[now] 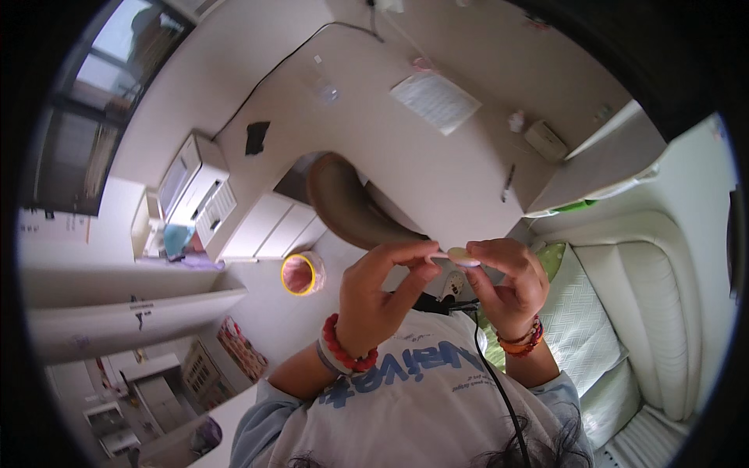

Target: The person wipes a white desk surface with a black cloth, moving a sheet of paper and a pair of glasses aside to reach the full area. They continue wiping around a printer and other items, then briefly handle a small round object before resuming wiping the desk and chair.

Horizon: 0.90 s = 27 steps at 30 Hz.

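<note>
My right hand (515,278) pinches a small round pale disc (463,256) between thumb and fingertips, in front of my chest. From the disc's left side a thin pinkish strip (437,255) sticks out, and the thumb and forefinger of my left hand (386,286) close on it. Whether the strip is joined to the disc cannot be made out. Both hands are in the air, near the desk's front edge. Bead bracelets circle both wrists.
Ahead is a desk (351,117) bearing a sheet of paper (436,100), a pen (508,182) and a white printer (193,175). A brown chair (345,199) stands before it. Left lies a yellow-rimmed waste bin (299,274); right, a padded bed (649,304) with cushions. A black cable (497,380) crosses my shirt.
</note>
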Motion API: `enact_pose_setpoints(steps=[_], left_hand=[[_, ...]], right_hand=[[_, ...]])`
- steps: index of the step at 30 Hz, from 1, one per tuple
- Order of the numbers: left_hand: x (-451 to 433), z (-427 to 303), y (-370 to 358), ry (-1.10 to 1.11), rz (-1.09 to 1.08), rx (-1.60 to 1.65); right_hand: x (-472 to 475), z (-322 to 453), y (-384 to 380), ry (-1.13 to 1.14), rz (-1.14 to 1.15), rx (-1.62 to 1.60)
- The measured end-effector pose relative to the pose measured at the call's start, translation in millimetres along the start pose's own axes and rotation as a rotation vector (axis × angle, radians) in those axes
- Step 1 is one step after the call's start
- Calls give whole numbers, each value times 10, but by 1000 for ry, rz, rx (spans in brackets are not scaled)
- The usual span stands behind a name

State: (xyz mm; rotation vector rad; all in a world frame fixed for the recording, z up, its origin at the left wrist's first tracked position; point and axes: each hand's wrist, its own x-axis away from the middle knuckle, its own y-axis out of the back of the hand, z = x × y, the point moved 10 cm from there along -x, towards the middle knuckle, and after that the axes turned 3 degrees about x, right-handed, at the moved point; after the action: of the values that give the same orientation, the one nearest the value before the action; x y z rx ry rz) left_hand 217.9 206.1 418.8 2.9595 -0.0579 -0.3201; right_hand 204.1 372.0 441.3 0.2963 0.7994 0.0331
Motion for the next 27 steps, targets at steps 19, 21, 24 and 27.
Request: enact_pose_setpoints(steps=[19, 21, 24, 27], left_hand=[[1085, 1725, 3698, 183, -159, -164], [982, 2021, 3944, 170, -202, -274], [816, 2627, 4462, 274, -375, -375], [811, 3375, 4994, 406, -562, -380]], right_hand=[[868, -50, -4314, -1015, 591, -411], [862, -337, -4385, -998, 563, -339], [728, -784, -4604, -981, 600, -294], [460, -1292, -5095, -852, 677, -184]])
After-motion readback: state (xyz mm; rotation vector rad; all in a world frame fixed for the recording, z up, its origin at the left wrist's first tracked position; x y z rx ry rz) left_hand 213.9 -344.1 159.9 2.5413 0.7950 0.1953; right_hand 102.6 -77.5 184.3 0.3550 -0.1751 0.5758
